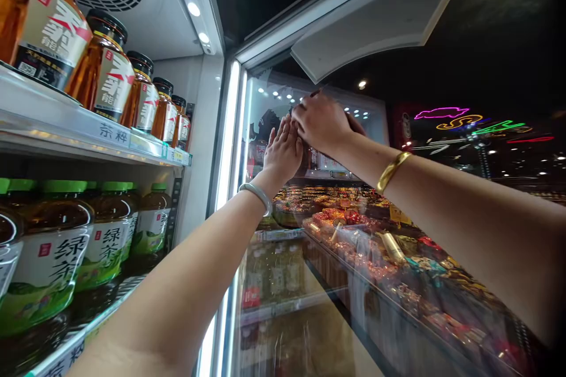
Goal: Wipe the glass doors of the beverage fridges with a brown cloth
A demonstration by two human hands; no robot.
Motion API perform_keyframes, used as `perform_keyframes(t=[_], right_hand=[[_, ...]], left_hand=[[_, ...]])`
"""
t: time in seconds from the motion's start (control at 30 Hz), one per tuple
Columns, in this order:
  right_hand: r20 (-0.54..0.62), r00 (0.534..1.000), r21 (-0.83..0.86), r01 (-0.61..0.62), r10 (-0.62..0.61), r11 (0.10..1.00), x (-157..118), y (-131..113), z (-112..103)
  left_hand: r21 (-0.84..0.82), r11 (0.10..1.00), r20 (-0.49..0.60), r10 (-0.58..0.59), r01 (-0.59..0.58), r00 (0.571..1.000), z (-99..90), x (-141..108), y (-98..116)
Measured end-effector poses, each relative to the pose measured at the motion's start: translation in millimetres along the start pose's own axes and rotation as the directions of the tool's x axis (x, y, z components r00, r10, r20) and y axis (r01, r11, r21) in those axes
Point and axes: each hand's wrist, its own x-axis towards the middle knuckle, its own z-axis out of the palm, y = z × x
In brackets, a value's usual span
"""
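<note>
My left hand (284, 150) lies against the inner side of a glass door (283, 283), its fingers stretched out and close together. A pale bangle circles that wrist. Right beside its fingertips is my right hand (322, 121), fingers curled in toward the glass; whatever they pinch, if anything, is hidden. A gold bangle (392, 171) sits on the right forearm. Above both hands, a pale film or sticker (375, 20) with a curved lower edge covers the top of the glass. Ragged pale patches (260, 91) show on the glass left of my hands.
At left, an open lit cooler holds amber bottles (114, 79) on an upper shelf (79, 121) and green-capped tea bottles (104, 235) below. A bright light strip (230, 129) runs along the door's edge. Through the glass stands a counter of wrapped goods (398, 271).
</note>
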Motion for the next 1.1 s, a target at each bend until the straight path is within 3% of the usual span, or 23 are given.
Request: perform_keyframes(t=[0.07,0.13,0.27,0.37,0.5,0.6,0.67,0.73,0.83,0.97,1.03,1.1], right_hand=[[0.025,0.986,0.005,0.162,-0.162,0.987,-9,-9,1],[0.025,0.976,0.024,0.216,-0.216,0.976,-18,-5,-1],[-0.037,0.999,0.048,0.011,-0.009,0.999,-10,12,-1],[-0.066,0.995,0.059,-0.066,0.069,0.996,4,-1,6],[-0.001,0.999,0.096,0.048,-0.048,0.994,-11,-35,12],[0.025,0.985,0.132,0.165,-0.169,0.977,-34,-34,8],[0.016,0.987,0.140,0.154,-0.157,0.978,-39,-22,4],[-0.015,0.999,0.132,0.052,-0.050,0.990,-36,-15,3],[-0.036,0.996,0.122,-0.077,0.082,0.989,-31,-27,4],[0.049,0.997,0.134,0.060,-0.067,0.989,-58,-55,0],[0.063,0.988,0.135,0.131,-0.141,0.982,-77,-54,-6],[0.043,0.994,0.127,0.094,-0.100,0.987,-87,-43,-11]], left_hand=[[-0.015,0.999,0.011,-0.031,0.031,0.999,0.4,-6,-8],[-0.032,0.999,0.005,-0.030,0.030,1.000,0.8,-13,-14],[-0.017,0.999,0.011,-0.031,0.031,0.999,2.6,-20,-15],[-0.012,0.998,0.034,-0.069,0.069,0.997,5.0,-17,-10],[-0.038,0.996,0.073,-0.075,0.078,0.994,7.5,-18,-13],[-0.076,0.996,0.054,-0.037,0.041,0.998,8.8,-29,-19],[-0.090,0.996,0.036,-0.011,0.014,0.999,10.1,-38,-20],[-0.093,0.996,0.016,0.010,-0.008,1.000,12.0,-47,-18],[-0.108,0.994,0.021,0.009,-0.007,1.000,15.6,-57,-12],[-0.141,0.990,0.031,-0.001,0.006,1.000,18.8,-72,-4],[-0.150,0.989,0.006,0.006,-0.005,1.000,19.4,-84,-1],[-0.161,0.987,-0.005,0.024,-0.025,1.000,20.0,-95,2]])
